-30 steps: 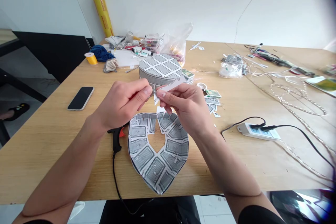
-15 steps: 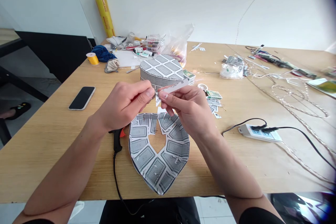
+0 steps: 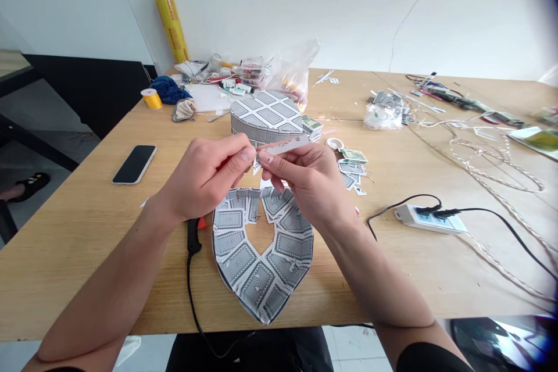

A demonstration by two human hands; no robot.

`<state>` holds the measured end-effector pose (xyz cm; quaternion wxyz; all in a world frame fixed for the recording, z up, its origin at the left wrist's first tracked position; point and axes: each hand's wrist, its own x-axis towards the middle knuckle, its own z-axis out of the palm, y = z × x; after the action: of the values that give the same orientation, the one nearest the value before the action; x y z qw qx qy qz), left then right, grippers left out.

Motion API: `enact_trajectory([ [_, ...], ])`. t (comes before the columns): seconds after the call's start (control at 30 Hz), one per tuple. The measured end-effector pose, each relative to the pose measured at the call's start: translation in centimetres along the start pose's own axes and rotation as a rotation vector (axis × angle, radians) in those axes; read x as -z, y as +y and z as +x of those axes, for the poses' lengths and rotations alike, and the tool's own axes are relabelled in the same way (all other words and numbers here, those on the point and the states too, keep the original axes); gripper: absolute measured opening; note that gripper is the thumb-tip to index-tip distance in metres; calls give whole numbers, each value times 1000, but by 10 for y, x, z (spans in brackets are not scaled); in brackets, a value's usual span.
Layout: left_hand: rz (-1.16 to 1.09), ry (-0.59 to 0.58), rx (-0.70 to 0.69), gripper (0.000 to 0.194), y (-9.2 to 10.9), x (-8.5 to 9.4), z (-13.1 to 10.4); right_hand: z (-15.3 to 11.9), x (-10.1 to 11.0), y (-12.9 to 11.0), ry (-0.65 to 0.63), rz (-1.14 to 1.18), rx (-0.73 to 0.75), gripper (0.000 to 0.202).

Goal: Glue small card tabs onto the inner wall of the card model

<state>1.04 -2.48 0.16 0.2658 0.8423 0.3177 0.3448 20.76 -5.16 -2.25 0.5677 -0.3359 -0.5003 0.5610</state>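
My left hand [image 3: 218,171] and my right hand [image 3: 305,177] meet above the table, both closed in a pinch on a narrow white card strip [image 3: 288,144]. The strip slants up to the right from between the fingertips, with a small pointed white end below them. Under my hands lies an open, pointed tray shape made of grey-patterned playing cards [image 3: 238,261], with a gap in its middle. Behind my hands stands a closed box covered in the same cards [image 3: 267,110]. A black glue gun [image 3: 193,236] with a red trigger is partly hidden by my left wrist.
A phone [image 3: 135,164] lies on the left. Card stacks [image 3: 354,168] and a tape roll [image 3: 335,143] are right of my hands. A power strip [image 3: 429,219] with black cables sits at the right, near twisted cord [image 3: 501,168]. Plastic bags and small supplies line the back.
Both hands stay at nearly the same place, with slight finger movement on the strip. The strip's lower white end has shifted a little left and down. The view has moved slightly.
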Motion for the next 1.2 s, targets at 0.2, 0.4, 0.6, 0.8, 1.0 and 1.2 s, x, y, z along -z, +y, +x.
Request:
enact_trajectory([
  [0.2,-5,-72,-25,41,-6,6,0,-1,-1,0,-9,4,-21,17],
  [0.4,12,-124,-52,42,-9,14,-2,-1,-2,3,-18,19,-16,15],
  [0.6,30,-83,-72,40,-5,9,-3,-1,-2,1,-13,24,-12,19],
  [0.8,48,-80,-107,41,-4,10,-3,-2,-2,1,20,14,-19,20],
  [1.0,52,-301,-214,37,-2,6,2,4,6,-4,140,16,57,19],
  [1.2,-24,-162,-84,41,-6,4,-1,3,7,-5,77,10,60,16],
])
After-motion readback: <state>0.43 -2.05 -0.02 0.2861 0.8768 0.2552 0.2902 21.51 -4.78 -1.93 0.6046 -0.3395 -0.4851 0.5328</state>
